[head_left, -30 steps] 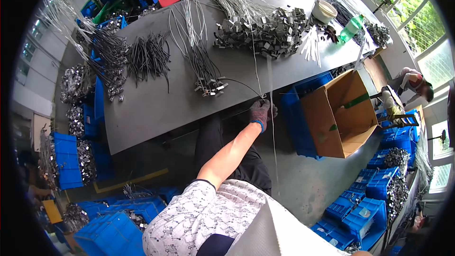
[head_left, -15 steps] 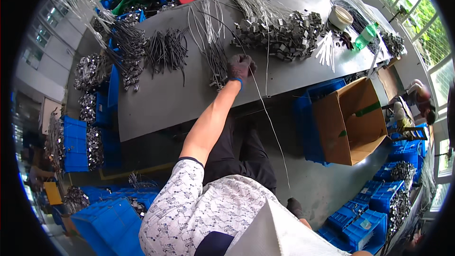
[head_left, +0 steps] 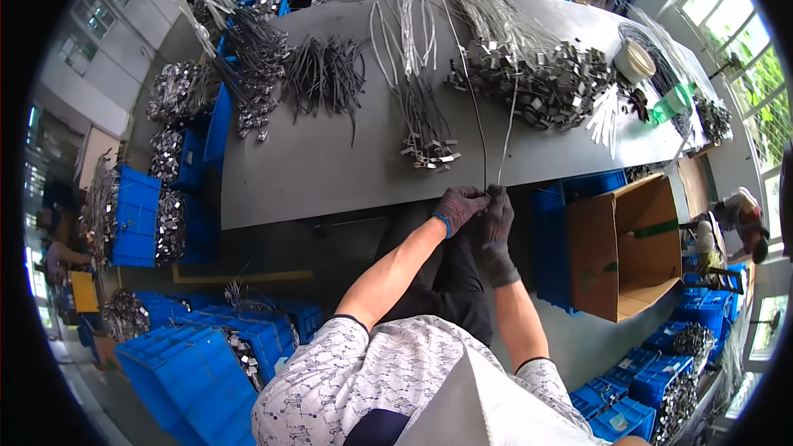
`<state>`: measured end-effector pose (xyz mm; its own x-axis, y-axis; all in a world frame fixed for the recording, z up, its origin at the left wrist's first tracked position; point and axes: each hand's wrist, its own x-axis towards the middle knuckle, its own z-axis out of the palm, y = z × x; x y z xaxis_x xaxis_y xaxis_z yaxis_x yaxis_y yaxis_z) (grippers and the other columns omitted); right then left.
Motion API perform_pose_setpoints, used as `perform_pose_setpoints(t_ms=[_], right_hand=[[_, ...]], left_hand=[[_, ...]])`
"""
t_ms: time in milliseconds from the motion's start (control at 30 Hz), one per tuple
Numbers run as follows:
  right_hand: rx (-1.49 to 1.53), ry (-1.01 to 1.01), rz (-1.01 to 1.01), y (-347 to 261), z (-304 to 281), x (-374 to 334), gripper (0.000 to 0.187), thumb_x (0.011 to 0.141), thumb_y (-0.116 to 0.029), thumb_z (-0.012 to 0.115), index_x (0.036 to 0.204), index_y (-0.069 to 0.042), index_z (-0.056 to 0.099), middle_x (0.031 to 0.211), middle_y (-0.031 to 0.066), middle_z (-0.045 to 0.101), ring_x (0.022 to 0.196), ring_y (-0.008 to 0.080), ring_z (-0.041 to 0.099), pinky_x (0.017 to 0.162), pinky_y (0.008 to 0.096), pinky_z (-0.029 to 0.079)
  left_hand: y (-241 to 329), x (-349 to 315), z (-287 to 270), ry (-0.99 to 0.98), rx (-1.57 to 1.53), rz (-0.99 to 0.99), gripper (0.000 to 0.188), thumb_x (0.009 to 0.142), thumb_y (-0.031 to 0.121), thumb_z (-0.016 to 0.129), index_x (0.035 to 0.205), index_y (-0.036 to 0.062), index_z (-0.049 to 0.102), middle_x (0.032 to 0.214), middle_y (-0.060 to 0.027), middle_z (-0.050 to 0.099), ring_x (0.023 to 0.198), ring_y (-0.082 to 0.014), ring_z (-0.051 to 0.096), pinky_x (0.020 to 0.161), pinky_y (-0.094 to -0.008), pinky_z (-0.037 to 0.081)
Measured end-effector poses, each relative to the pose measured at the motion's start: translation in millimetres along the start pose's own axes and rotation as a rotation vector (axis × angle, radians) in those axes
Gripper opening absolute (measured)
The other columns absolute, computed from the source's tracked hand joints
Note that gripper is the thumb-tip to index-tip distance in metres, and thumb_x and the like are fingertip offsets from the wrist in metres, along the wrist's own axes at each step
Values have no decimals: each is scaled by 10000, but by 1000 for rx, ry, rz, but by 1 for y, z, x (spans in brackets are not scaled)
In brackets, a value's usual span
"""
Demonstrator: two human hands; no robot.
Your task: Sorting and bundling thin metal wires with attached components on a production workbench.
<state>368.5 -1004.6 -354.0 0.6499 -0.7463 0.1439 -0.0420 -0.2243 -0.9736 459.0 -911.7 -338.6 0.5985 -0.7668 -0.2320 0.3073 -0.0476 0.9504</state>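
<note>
Both my gloved hands meet just off the table's near edge, fingertips almost touching. My left hand (head_left: 461,208) is closed in a pinch at the lower end of a long thin dark cable (head_left: 478,128), which runs up across the table, paler toward the far side. My right hand (head_left: 497,223) is closed at the lower end of a thin pale wire (head_left: 507,128) that leads back to a large bundle of wires with metal-tipped ends (head_left: 529,83). The exact ends between my fingertips are too small to make out. Left of them lies a smaller bundle of dark-sleeved wires (head_left: 425,128).
The grey metal table (head_left: 297,186) holds more dark cables (head_left: 326,78), white strips (head_left: 605,116), a pale bucket (head_left: 634,62) and a green bottle (head_left: 673,103). An open cardboard box (head_left: 591,256) stands right of me; blue crates (head_left: 190,380) are stacked at the lower left.
My left hand has drawn back from the wires on the table to its near edge. My right hand has come up from low beside my body to meet it.
</note>
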Motion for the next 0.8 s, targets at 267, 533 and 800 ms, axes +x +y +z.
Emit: perform_pose_setpoints(t_ms=[267, 533, 800], right_hand=[[309, -173, 508, -92, 95, 72, 426, 998, -337, 538, 1257, 1, 527, 1016, 175, 673, 875, 299, 671, 790, 410, 533], [-1031, 346, -156, -34, 11, 72, 490, 879, -354, 688, 1268, -72, 592, 1097, 199, 667, 986, 368, 658, 882, 454, 519], [-468, -217, 149, 59, -6, 37, 337, 911, -310, 627, 1002, 11, 669, 815, 228, 680, 813, 319, 693, 733, 393, 509]], left_hand=[[44, 47, -126, 327, 244, 255, 176, 893, 210, 667, 974, 70, 736, 834, -45, 712, 764, -140, 646, 712, -314, 521], [-5, 46, -301, 990, 1319, -137, 336, 881, 349, 583, 1006, 56, 693, 950, -182, 716, 889, -390, 690, 750, -475, 564], [-33, 63, -359, 592, 1590, -241, 197, 866, 227, 567, 885, 114, 727, 927, -141, 729, 816, -322, 712, 647, -419, 571]])
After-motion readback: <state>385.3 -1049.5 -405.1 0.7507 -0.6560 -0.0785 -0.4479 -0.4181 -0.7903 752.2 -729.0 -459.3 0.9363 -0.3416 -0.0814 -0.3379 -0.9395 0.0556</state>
